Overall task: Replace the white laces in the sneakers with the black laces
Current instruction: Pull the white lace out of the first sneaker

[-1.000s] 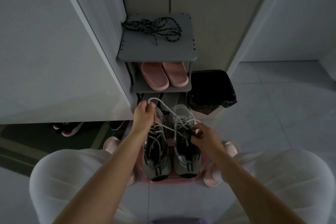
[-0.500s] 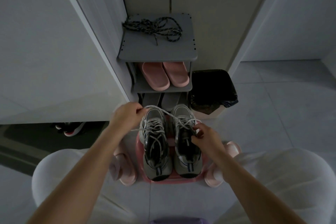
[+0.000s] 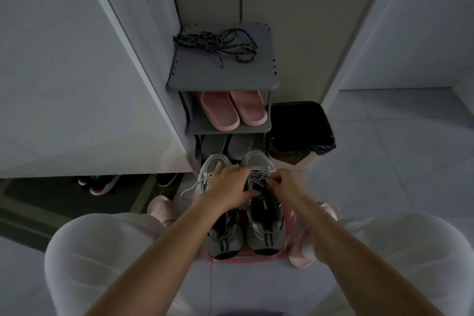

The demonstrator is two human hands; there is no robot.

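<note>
White laces (image 3: 259, 177) sit partly loosened in the sneakers (image 3: 265, 228) mid-frame, the right hand (image 3: 285, 182) pinching one, the left hand (image 3: 227, 188) laid across with its grip unclear, while the black laces (image 3: 215, 45) lie unused on the rack (image 3: 230, 75) at upper centre.

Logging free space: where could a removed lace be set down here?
Bare: the front strip of the top shelf, nearer than the black laces, and the floor tiles right of the bin. Crowded: the left hand and right hand cover the sneakers and white laces; pink slippers fill the shelf below.
</note>
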